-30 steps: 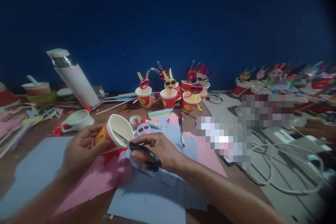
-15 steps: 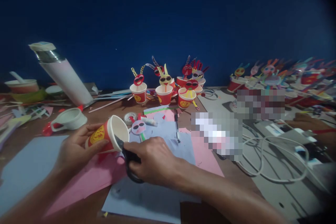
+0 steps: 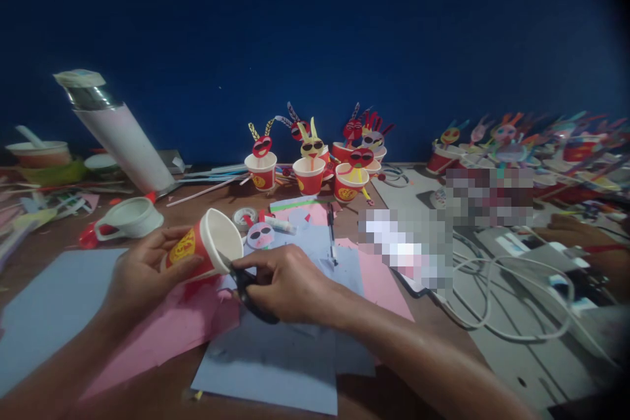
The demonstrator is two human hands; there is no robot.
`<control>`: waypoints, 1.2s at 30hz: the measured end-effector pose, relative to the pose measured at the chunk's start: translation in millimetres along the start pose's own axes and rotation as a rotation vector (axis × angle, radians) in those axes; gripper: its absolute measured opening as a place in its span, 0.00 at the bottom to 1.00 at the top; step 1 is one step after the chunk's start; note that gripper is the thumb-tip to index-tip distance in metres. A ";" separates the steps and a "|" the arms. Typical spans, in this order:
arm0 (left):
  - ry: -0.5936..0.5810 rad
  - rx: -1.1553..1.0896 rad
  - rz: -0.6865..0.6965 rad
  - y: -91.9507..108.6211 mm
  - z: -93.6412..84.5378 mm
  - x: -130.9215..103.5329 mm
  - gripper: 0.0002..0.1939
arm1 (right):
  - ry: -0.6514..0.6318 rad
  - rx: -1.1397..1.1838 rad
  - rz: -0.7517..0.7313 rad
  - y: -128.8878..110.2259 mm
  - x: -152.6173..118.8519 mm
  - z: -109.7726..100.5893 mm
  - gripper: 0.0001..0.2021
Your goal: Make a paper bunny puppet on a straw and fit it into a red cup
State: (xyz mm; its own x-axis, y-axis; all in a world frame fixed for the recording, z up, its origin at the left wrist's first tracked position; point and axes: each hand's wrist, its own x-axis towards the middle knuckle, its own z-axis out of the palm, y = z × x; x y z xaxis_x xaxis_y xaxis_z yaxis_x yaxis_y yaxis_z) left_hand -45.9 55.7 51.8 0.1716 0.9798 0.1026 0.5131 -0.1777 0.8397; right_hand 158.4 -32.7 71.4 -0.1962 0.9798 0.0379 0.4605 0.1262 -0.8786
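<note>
My left hand (image 3: 152,262) is wrapped round a red paper cup (image 3: 197,246) with a white rim and a yellow emblem. The cup is tilted, its mouth facing right. Black-handled scissors (image 3: 253,295) are gripped in my right hand (image 3: 290,285), fingers through the loops. Their blades sit at the cup's lower rim; how far they reach inside is partly hidden. Just behind my right hand lies a paper face with dark glasses (image 3: 260,236). Blue paper (image 3: 275,367) and pink paper (image 3: 162,341) are spread under my hands.
A white mug (image 3: 132,218) and a leaning flask (image 3: 123,144) stand at the left. Several decorated cups (image 3: 308,177) line the back. A pen (image 3: 332,236), a tape roll (image 3: 245,217) and white cables (image 3: 522,338) lie about. At the right edge is another person's hand (image 3: 575,236).
My right hand has turned the scissors slightly, their handles swinging a little right and up. The cup has tipped slightly in my left hand, still held.
</note>
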 end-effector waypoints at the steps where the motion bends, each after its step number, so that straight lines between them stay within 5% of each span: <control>1: -0.010 0.013 0.001 0.1 0.5 -0.8 0.30 | 0.022 -0.160 -0.063 -2.6 -2.4 -0.4 0.13; 5: -0.028 0.066 0.020 1.6 2.2 -3.1 0.29 | 0.022 -0.611 -0.167 -7.8 -8.4 1.9 0.11; 8: -0.027 0.070 0.017 1.8 3.1 -2.8 0.29 | 0.013 -0.660 -0.187 -5.2 -8.2 3.2 0.13; 16: -0.014 -0.199 -0.078 5.3 3.7 -3.0 0.30 | -0.073 0.423 0.178 13.0 9.3 2.1 0.18; 19: -0.035 -0.242 -0.116 7.3 3.3 -2.9 0.31 | -0.102 0.627 0.230 17.1 13.3 4.7 0.23; 21: -0.038 -0.225 -0.112 6.1 3.4 -2.4 0.31 | -0.094 0.541 0.202 16.3 11.8 4.8 0.21; 27: -0.020 -0.012 0.001 0.5 4.9 -2.0 0.29 | 0.005 -0.368 -0.103 0.6 -4.0 2.1 0.13; 30: -0.021 0.045 0.038 -0.1 4.2 -2.0 0.28 | 0.006 -0.576 -0.143 -2.6 -7.2 3.2 0.12; 32: -0.027 0.050 0.033 -1.1 3.2 -1.2 0.29 | 0.005 -0.490 -0.134 -0.3 -5.3 3.6 0.13; 36: -0.063 -0.017 -0.029 -3.4 1.8 1.0 0.29 | -0.055 0.102 0.069 11.6 4.8 4.0 0.16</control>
State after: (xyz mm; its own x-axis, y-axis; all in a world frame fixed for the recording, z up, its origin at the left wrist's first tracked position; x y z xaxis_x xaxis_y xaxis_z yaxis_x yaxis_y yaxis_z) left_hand -46.0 57.2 48.1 0.2094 0.9768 0.0446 0.5043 -0.1470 0.8509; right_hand 159.3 -27.2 59.5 -0.2157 0.9753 -0.0483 0.3846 0.0394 -0.9222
